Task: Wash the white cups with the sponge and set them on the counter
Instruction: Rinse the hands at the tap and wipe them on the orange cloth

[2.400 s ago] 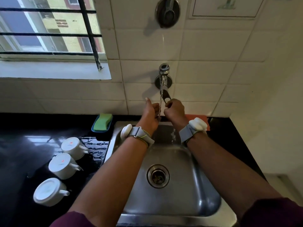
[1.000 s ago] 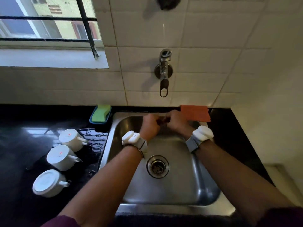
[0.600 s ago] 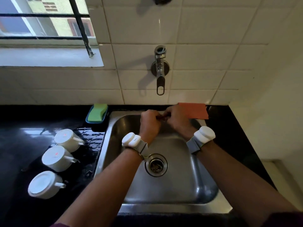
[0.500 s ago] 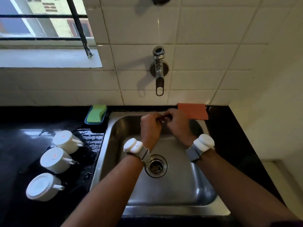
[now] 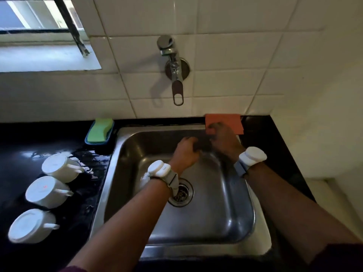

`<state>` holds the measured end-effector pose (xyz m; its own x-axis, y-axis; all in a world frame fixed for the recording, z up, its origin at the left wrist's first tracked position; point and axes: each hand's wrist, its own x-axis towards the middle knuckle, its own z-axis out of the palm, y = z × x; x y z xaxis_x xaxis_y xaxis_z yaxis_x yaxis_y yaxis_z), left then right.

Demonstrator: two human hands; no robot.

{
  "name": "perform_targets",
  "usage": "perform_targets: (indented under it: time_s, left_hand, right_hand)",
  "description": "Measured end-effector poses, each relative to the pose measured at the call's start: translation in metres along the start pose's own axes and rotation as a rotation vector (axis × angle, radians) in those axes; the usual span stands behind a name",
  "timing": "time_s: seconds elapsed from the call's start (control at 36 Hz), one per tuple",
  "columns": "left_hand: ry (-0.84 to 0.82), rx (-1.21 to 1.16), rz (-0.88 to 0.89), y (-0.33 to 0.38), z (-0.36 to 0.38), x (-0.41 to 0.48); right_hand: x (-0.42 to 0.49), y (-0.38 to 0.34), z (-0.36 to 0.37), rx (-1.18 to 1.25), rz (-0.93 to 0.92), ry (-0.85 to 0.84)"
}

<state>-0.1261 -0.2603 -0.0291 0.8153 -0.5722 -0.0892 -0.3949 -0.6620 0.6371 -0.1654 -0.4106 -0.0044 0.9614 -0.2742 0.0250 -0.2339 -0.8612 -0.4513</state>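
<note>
Home kitchen, steel sink [image 5: 253, 218], tiled wall [image 5: 225, 54]

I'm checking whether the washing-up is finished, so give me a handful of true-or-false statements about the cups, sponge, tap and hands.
1. Three white cups lie upside down on the counter left of the sink. True.
2. The green sponge is in the left hand. False: it sits in its blue holder at the sink's back left corner.
3. Water is pouring from the tap. False: no stream shows.
4. Both hands are over the sink basin, the right hand close to an orange cloth. True.
5. A cup stands in the sink. False: none shows there.
</note>
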Motion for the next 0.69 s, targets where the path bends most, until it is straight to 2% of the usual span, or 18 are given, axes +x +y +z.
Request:
perform_targets:
  time_s: [0.17, 0.36, 0.5, 0.61, 0.69]
  left_hand:
    - [0.003, -0.035, -0.016, 0.002, 0.013, 0.003]
    - [-0.013, -0.013, -0.030, -0.008, 0.026, -0.001]
    - [-0.020, -0.013, -0.036, -0.012, 0.031, -0.001]
    - [-0.031, -0.030, -0.053, -0.007, 0.035, -0.004]
    - [-0.032, -0.046, -0.054, -0.001, 0.040, -0.005]
  right_hand:
    - [0.038, 0.041, -0.003, -0.208, 0.104, 0.009]
    - [0.063, 0.077, 0.020, -0.324, 0.100, -0.261]
    - [0.061, 0.077, 0.031, -0.513, 0.026, -0.085]
    - [0.056, 0.066, 0.032, -0.557, 0.028, 0.045]
    - [0.051, 0.060, 0.031, -0.528, 0.045, 0.077]
